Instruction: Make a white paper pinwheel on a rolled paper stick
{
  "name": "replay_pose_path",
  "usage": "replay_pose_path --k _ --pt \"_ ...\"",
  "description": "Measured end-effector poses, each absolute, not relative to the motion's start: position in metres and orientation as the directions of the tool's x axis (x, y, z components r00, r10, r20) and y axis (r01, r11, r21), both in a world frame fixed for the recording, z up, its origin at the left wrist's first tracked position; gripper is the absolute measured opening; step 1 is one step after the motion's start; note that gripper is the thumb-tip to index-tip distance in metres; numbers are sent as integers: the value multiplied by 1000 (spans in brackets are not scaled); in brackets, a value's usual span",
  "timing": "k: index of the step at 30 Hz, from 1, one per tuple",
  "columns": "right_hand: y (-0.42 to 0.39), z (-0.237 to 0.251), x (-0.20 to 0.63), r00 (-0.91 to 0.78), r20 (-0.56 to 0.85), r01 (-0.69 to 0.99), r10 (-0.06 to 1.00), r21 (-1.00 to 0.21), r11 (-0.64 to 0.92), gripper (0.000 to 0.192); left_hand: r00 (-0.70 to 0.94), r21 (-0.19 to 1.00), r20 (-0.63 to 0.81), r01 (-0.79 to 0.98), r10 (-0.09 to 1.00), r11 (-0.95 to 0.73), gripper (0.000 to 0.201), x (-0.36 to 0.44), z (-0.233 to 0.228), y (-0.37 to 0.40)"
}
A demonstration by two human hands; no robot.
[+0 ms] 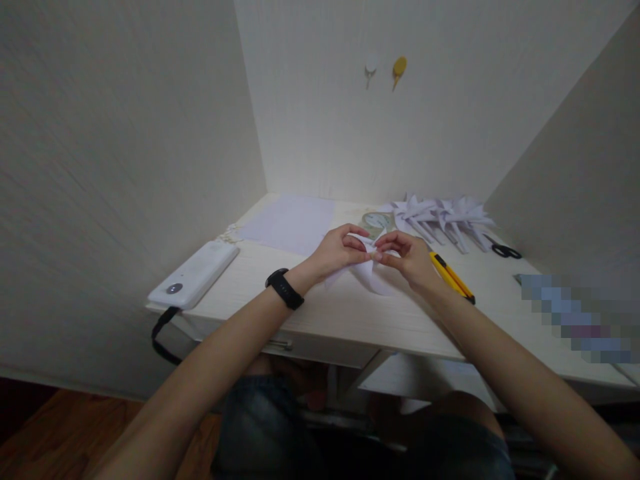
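Near the middle of the desk, my left hand (341, 250) and my right hand (407, 257) meet over a white paper pinwheel (373, 277). The left fingers are closed on its centre, with a black watch (285, 288) on that wrist. Right thumb and fingertips pinch the same centre from the other side. Its curved paper blades spread below and beside the fingers, and the fingertips partly hide the middle. Just behind lies a roll of clear tape (377, 221). A yellow utility knife (453, 278) rests to the right of my right hand.
Several finished-looking paper pinwheels (440, 215) lie at the back right, beside black scissors (506, 251). Flat white paper (290, 220) lies at the back left. A white box-shaped device (195, 275) with a black strap sits at the left edge. A blurred-out item (575, 320) is at right.
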State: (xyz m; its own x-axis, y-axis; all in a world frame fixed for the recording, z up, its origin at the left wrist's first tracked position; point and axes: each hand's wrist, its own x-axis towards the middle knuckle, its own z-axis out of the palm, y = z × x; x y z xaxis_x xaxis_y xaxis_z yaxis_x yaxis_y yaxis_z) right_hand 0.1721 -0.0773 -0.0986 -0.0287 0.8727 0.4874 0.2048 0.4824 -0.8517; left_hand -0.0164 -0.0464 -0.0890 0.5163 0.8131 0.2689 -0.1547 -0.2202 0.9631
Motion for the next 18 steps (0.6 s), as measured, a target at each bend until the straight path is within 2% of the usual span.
replay_pose_path --k 6,13,16,18 --pt "-77 -100 173 -42 485 188 873 -855 484 39 528 962 268 -186 806 -197 44 -17 -90 -46" --pt "-76 -102 172 -31 515 267 857 -822 503 40 476 948 316 -202 821 -248 46 -15 -89 -47" --pt "-80 -98 172 -27 589 380 807 -741 554 37 414 942 333 -191 847 -277 46 -15 -88 -46" --pt "-84 -92 173 -64 664 498 745 -626 600 36 376 941 338 -158 863 -299 47 -16 -87 -44"
